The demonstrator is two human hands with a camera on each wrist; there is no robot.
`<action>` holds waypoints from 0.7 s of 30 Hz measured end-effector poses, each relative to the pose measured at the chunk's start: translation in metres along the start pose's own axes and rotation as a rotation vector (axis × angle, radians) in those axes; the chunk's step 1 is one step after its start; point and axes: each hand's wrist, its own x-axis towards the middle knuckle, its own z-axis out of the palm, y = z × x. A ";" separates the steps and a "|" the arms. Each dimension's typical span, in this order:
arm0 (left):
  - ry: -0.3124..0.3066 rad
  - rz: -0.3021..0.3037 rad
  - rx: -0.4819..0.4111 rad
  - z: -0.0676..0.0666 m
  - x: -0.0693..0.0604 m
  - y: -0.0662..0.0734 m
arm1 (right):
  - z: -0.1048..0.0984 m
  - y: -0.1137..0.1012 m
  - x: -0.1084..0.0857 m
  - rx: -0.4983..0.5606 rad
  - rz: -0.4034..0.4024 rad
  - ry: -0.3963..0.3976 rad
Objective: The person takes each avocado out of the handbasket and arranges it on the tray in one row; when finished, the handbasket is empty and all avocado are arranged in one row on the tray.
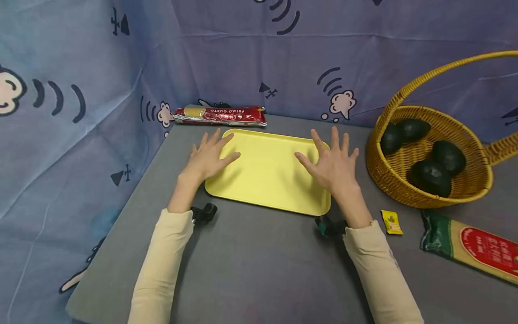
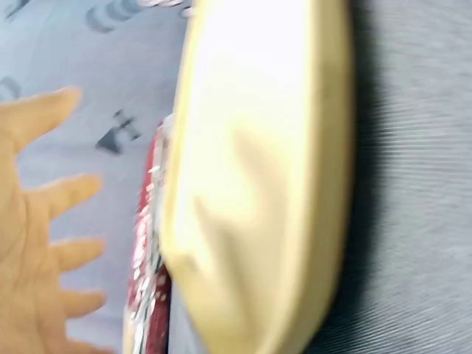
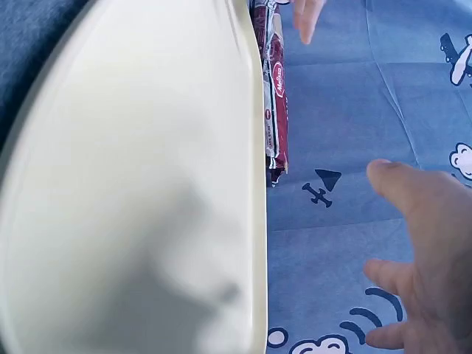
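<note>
A yellow rectangular tray (image 1: 267, 173) lies on the grey table, slightly askew, with nothing on it. My left hand (image 1: 207, 158) hovers over its left end, fingers spread and straight. Over the tray's right end is my right hand (image 1: 333, 166), likewise spread, holding nothing. In the left wrist view the left palm (image 2: 29, 251) shows beside the blurred tray (image 2: 243, 147). The right wrist view has the right hand (image 3: 435, 258) apart from the tray's rim (image 3: 258, 221), and hand shadows fall across the tray.
Behind the tray lies a red pasta packet (image 1: 220, 116) against the patterned cloth (image 1: 243, 58). At right stand a wicker basket (image 1: 378, 175) holding several dark green avocados (image 1: 430, 177), a small yellow sachet (image 1: 391, 222) and a green-ended noodle packet (image 1: 481, 247).
</note>
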 end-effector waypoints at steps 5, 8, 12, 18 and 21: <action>-0.117 0.090 -0.163 -0.011 -0.006 -0.014 | 0.002 0.003 0.000 0.003 -0.011 0.014; -0.164 0.137 -0.248 -0.013 -0.012 -0.024 | 0.002 0.005 -0.001 0.014 -0.014 0.014; -0.217 0.191 -0.335 -0.011 -0.020 -0.036 | 0.001 0.006 -0.004 0.035 -0.032 0.030; -0.292 0.202 -0.401 -0.012 -0.026 -0.046 | -0.004 0.012 -0.009 0.182 -0.067 0.118; -0.350 0.160 -0.422 -0.013 -0.028 -0.047 | -0.011 0.017 -0.014 0.307 -0.092 0.161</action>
